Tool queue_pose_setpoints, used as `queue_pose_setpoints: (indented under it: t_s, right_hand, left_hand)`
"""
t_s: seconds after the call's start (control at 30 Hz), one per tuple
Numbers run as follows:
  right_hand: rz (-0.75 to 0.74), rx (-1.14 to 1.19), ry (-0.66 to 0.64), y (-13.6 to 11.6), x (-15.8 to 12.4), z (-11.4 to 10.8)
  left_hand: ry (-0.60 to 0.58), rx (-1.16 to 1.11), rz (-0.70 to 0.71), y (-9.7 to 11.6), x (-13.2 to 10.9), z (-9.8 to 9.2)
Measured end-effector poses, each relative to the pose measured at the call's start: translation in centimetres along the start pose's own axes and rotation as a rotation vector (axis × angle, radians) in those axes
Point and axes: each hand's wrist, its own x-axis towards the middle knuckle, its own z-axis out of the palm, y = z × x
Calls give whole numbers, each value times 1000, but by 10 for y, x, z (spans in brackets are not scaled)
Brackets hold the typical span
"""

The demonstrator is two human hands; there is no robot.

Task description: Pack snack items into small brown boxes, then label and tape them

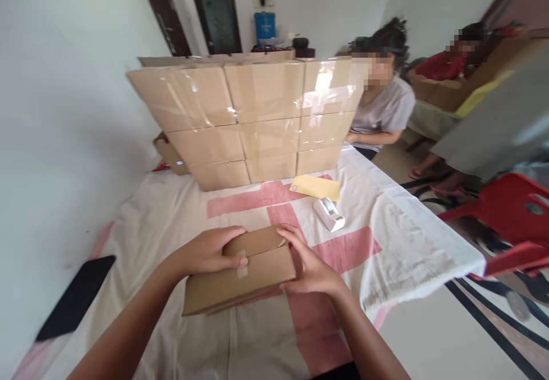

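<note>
A closed brown cardboard box is in front of me at the near part of the table, a short strip of clear tape across its top seam. My left hand lies over its left and upper side, the thumb on top near the tape. At the right end, my right hand grips the box with thumb and fingers at its corners. Both hands are closed on it. Beyond the box are a white device with a small screen and a yellow envelope or card.
A wall of taped cardboard boxes stands across the table's far side. On the left lies a black flat object. A person in a light shirt sits beyond the boxes; others are farther right. A red chair stands at right.
</note>
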Motion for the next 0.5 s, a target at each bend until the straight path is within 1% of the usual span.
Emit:
queue_pose_setpoints:
  t_s: [0.03,0.07,0.1,0.17,0.23,0.3,0.37,0.43,0.5]
  right_hand:
    - [4,-14,32,2,-3,3]
    - [4,-30,67,4,-5,5]
    - [4,-48,108,7,-7,8]
    - [-7,-108,219,14,-7,15]
    - [-43,-208,360,24,-4,23]
    - [-95,-325,493,35,2,32]
    - [-141,-425,576,45,6,38]
    - [-160,-490,603,54,8,42]
    - [-152,-511,604,62,5,44]
  left_hand:
    - [48,-28,21,-3,0,1]
    - [124,-84,34,-10,0,1]
    - [225,-158,33,-21,2,1]
    - [476,-316,-15,-53,10,-4]
    - [711,-410,-110,-94,26,-18]
    - [917,-472,-230,-138,49,-41]
    - [1085,-543,-337,-179,76,-69]
    - [1202,-609,-410,-213,101,-98]
    - [1276,-667,-444,-239,123,-121]
